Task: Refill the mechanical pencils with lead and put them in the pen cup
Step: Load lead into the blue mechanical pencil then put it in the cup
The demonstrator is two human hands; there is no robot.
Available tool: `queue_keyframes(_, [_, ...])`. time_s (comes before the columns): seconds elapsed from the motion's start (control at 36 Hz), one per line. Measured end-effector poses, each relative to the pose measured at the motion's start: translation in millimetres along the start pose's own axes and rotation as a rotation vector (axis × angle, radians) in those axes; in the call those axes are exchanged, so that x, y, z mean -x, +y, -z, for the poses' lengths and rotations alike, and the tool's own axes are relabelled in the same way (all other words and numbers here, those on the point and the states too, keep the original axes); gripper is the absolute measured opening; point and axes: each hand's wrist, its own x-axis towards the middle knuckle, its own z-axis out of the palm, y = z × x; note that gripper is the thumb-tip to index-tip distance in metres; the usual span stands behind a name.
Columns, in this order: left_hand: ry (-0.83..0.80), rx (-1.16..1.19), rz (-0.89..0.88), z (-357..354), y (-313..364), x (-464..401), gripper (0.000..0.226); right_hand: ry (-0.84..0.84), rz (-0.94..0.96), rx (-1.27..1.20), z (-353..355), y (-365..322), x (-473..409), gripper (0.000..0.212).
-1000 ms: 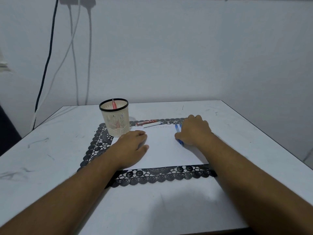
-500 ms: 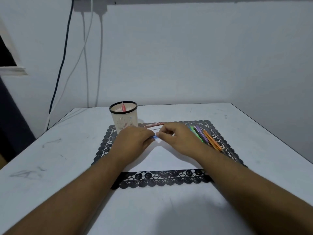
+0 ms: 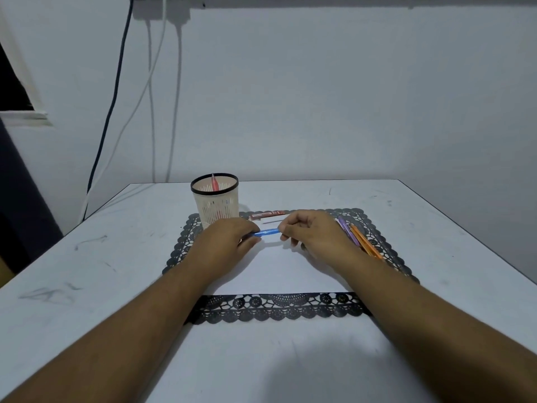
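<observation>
A white table [image 3: 116,257] is filling the lower half of the frame, and a black lace-edged placemat [image 3: 276,308] with a white centre is lying at mid-frame, apparently serving as the work area that is keeping small parts together. At centre, the left hand [image 3: 223,245] and the right hand [image 3: 313,237] are meeting just above the mat, each with fingers curled around one end of a blue mechanical pencil [image 3: 266,232], which is being held level between them; this two-ended hold probably suits pulling off the cap for refilling. The mesh pen cup [image 3: 216,205] is standing upright at the mat's upper-left corner, within easy reach, and is already holding one red pencil [image 3: 214,183]. Right of centre, spare pencils [image 3: 359,238] in purple and orange are lying in a bundle on the mat, awaiting their turn. Just above the hands, a reddish lead case [image 3: 266,214] is lying flat near the cup, ready for use.
</observation>
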Motion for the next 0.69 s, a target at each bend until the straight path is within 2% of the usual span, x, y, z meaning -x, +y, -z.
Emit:
queue_keyframes(0.22, [-0.021,0.022,0.06,-0.5,-6.0,-0.5,0.014,0.08,-0.042,0.009,10.6,4.3,-4.9,0.007])
queue_keyframes(0.31, [-0.043,0.024,0.069,0.4,-7.8,0.5,0.015,0.049,-0.085,0.014,9.8,10.1,-3.9,0.01])
queue_keyframes(0.44, [-0.041,0.035,0.068,2.6,-5.3,0.5,0.015,-0.006,0.01,0.396,3.3,11.9,-2.3,0.01])
queue_keyframes(0.53, [-0.057,0.018,0.058,3.0,-2.9,0.8,0.017,-0.033,0.046,0.546,1.1,11.7,-4.0,0.012])
queue_keyframes(0.61, [-0.071,0.01,0.059,4.2,-0.5,1.2,0.018,-0.055,0.049,0.603,2.3,12.3,-4.8,0.008])
queue_keyframes(0.69, [-0.084,0.007,0.059,5.0,0.0,1.4,0.019,0.005,0.046,0.571,7.5,13.0,-5.5,0.013])
